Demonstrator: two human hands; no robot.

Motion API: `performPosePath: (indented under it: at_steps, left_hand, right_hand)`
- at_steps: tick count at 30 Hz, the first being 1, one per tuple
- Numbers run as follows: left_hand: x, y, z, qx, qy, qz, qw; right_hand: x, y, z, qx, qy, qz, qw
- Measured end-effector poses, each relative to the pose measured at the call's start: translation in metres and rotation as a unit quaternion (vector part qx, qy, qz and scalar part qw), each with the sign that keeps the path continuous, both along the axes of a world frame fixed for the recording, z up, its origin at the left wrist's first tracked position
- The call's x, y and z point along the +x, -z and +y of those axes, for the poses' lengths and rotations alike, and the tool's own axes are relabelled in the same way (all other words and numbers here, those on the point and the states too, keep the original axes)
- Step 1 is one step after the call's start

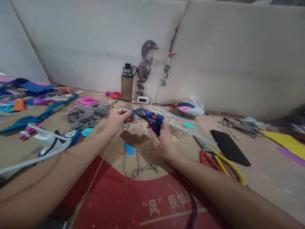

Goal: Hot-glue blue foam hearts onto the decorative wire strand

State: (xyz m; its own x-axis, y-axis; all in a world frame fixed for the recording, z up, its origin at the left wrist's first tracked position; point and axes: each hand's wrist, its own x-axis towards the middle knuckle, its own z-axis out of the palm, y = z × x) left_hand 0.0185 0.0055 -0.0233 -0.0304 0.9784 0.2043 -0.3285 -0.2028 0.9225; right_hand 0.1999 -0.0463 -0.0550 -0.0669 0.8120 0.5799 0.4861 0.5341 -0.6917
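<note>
Head view: blue glue gun clamped in my right hand; left hand pinching scrap; cluttered tabletop; pale wall.

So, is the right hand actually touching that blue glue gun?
Touching: the head view shows the right hand wrapped around the handle of the blue glue gun.

Shows dk blue on gun, brt blue on felt, red & yel on scissors, gray w/ pink dots on moon, red w/ tan text on box.
</note>
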Motion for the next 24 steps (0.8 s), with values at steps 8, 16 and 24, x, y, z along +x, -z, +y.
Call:
performPosePath:
  at_steps: [8, 16, 24]
  left_hand:
    - [0.0003, 0.0005, -0.0009, -0.006, -0.001, 0.01, 1.0]
    - [-0.0007, 0.0001, -0.0003, -0.007, -0.007, -0.008, 1.0]
    - [0.0003, -0.0013, -0.0017, -0.014, -0.008, -0.004, 1.0]
  right_hand:
    - [-0.0002, -0.0012, -0.001, -0.012, 0.005, -0.003, 1.0]
    - [-0.0002, -0.0021, -0.0015, -0.005, 0.007, 0.001, 1.0]
    - [-0.0005, -0.0005, -0.0013, -0.01, 0.006, 0.013, 1.0]
